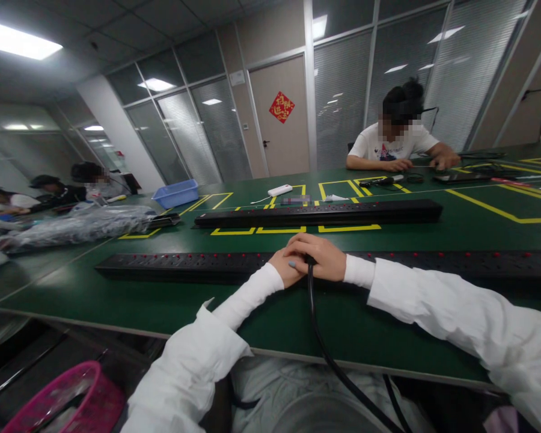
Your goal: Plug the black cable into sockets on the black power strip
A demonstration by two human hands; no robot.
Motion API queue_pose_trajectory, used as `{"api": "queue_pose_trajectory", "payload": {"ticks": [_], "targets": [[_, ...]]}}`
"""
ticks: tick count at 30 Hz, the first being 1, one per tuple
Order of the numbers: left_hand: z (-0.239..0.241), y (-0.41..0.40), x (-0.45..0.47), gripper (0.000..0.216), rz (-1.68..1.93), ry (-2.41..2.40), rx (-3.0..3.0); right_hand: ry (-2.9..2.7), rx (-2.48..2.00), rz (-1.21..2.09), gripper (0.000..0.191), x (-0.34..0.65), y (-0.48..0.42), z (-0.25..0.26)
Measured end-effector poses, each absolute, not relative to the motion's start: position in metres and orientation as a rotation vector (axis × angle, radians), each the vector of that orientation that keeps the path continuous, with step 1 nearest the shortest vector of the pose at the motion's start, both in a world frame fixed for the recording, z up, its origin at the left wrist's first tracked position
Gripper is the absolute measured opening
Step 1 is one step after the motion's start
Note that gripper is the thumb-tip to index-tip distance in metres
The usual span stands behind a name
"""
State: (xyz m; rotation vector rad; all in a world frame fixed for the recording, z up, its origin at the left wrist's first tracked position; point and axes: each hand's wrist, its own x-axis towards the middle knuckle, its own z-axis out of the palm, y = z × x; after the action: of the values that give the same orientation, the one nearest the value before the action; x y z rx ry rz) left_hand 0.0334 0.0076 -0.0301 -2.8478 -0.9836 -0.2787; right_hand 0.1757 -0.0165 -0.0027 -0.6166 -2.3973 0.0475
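A long black power strip (175, 264) with a row of red switches lies along the table in front of me. Over its middle, my right hand (321, 257) is closed around the end of a thick black cable (313, 307); any plug is hidden by the fingers. The cable hangs down from the hand over the table's front edge to my lap. My left hand (285, 268) rests against the strip, partly beneath the right hand, its fingers mostly covered. A second black power strip (324, 213) lies farther back, apart from both hands.
The green table (207, 307) carries yellow tape outlines. Plastic-wrapped items (85, 231) lie left, near a blue basket (175, 193). A white device (279, 190) lies behind the far strip. A person (399, 141) sits opposite; others sit left. A pink basket (72, 403) stands below the table.
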Motion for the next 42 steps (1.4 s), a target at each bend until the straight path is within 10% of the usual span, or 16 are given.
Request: {"api": "queue_pose_trajectory", "payload": {"ticks": [42], "targets": [[-0.032,0.008,0.034,0.027,-0.193,-0.869,-2.691,-2.449,-0.588,0.100,0.022,0.178,-0.015,0.002]]}}
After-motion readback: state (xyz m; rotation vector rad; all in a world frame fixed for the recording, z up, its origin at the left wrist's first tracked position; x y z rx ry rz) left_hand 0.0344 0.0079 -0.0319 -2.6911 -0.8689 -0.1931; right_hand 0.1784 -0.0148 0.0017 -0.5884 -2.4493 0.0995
